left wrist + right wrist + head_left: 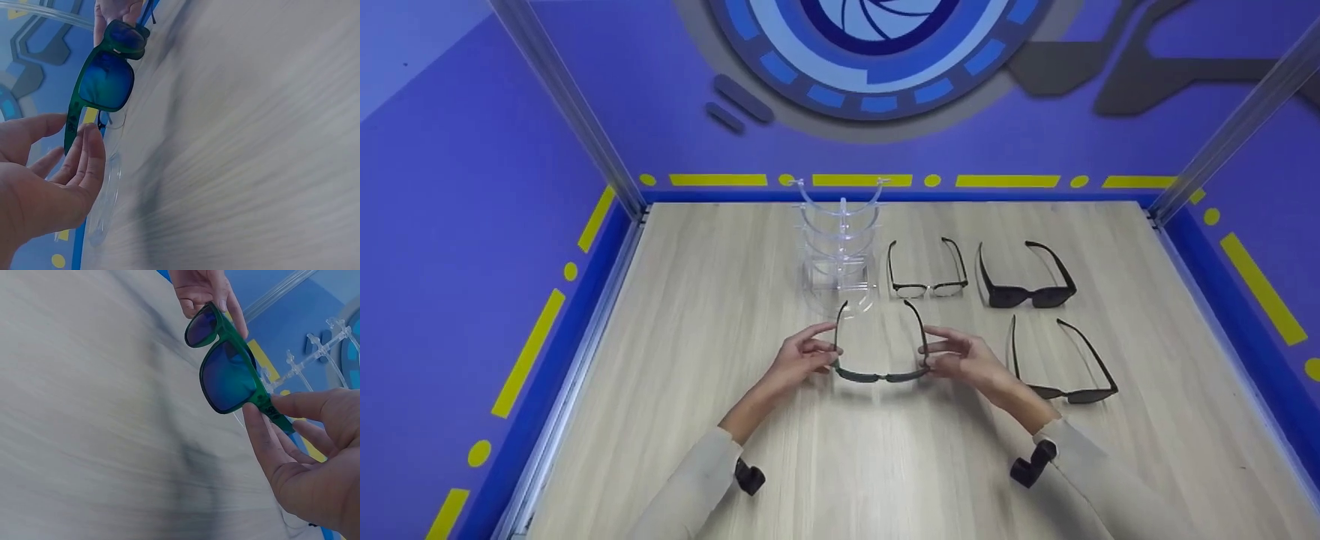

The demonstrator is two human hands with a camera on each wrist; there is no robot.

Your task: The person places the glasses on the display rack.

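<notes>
Just in front of the clear stand (843, 217), green-framed sunglasses (857, 376) sit raised between left hand (804, 360) and right hand (966, 361), each pinching one temple (281, 421) near its hinge; light, even grips, kept off the lenses (107, 81), should best keep them level.

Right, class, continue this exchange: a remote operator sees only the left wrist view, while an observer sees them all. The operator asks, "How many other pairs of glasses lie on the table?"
Observer: Three, in the head view: a clear-lensed pair, a thick-framed dark pair and a thinner-framed dark pair.
Operator: What shape is the clear stand?
Observer: It rises in stacked, curved tiers.
Operator: And how is the right hand placed?
Observer: It pinches the green sunglasses by one temple.
</notes>
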